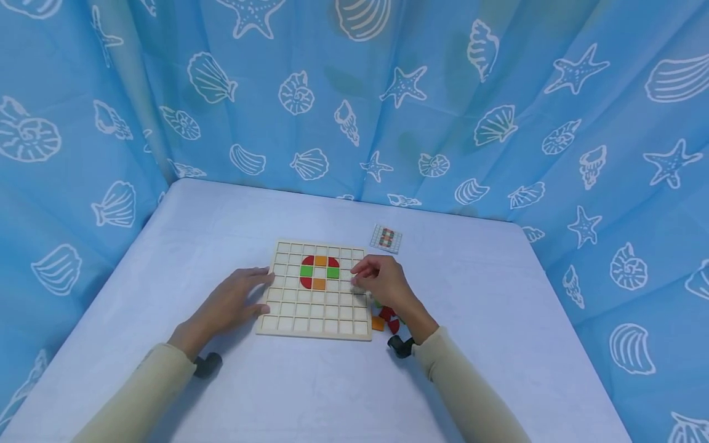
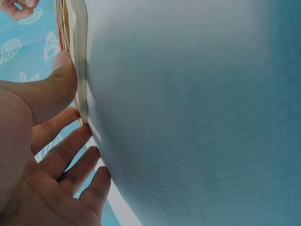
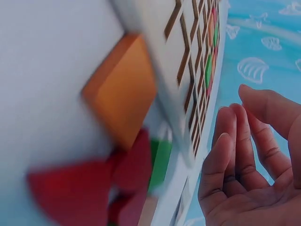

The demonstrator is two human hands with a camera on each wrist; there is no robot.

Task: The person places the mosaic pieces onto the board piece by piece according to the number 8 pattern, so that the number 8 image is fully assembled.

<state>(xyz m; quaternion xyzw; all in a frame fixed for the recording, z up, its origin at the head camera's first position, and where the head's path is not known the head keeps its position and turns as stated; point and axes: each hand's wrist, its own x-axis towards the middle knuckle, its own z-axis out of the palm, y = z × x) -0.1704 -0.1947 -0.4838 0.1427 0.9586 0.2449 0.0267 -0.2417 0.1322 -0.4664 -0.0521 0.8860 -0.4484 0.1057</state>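
Note:
A pale wooden grid board point(image 1: 301, 320) lies flat on the table, with colored tiles in its upper middle. Red quarter-round tiles point(image 1: 306, 282) sit at three corners of a ring, and between them are orange squares point(image 1: 319, 284) and green squares point(image 1: 333, 272). My left hand point(image 1: 235, 299) touches the board's left edge, its thumb and fingers extended along the rim. Above the right edge hovers my right hand point(image 1: 384, 282), fingers loosely bent, with nothing showing between thumb and fingertips in the right wrist view.
Beside the board's lower right lie loose tiles: an orange square point(image 3: 127, 89), red quarter-rounds point(image 3: 70, 188) and a green one point(image 3: 160, 162). A small pattern card point(image 1: 386, 239) rests beyond the board's upper right corner. Behind the white table point(image 1: 310, 394) hangs a blue shell-print curtain point(image 1: 354, 74).

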